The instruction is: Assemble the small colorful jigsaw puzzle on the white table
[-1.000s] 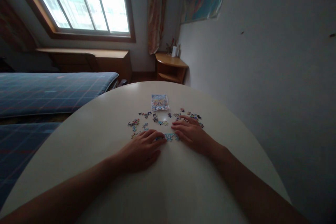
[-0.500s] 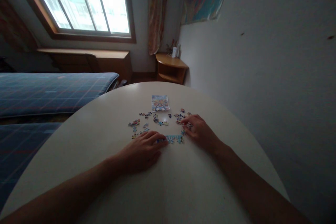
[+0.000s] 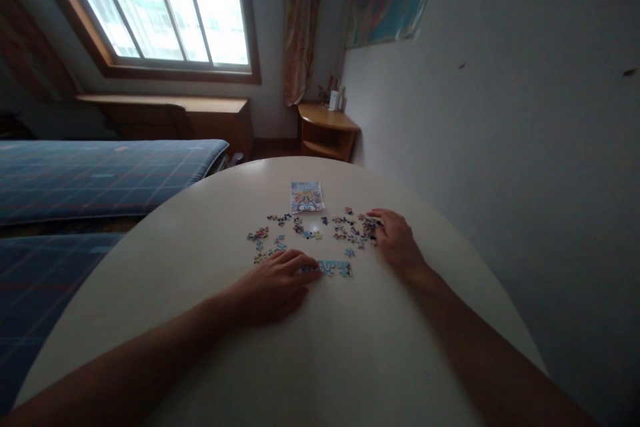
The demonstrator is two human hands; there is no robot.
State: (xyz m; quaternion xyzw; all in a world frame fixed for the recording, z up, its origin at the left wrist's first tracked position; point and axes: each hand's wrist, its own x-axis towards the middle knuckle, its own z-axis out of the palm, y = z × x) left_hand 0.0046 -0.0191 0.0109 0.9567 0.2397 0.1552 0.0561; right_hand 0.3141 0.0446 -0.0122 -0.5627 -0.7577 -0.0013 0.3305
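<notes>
The bare right hand point(image 3: 397, 243) has shifted rightward, exposing more small multicoloured jigsaw pieces point(image 3: 354, 236), while the bare left hand point(image 3: 277, 283) overlaps the pale-blue jigsaw strip point(image 3: 334, 266), both grips half-curled, holds unclear.

Bright barred window point(image 3: 160, 7), patterned curtain point(image 3: 300, 27), wooden corner shelf point(image 3: 329, 117), 1 plaid mattress point(image 3: 100, 170), dim white wall point(image 3: 500, 147)

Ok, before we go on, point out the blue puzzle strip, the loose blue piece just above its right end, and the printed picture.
Blue puzzle strip point(image 3: 334, 266): head view, on its uncovered right part.
Loose blue piece point(image 3: 349, 252): head view, on its middle.
Printed picture point(image 3: 307, 197): head view, mid-face.
</notes>
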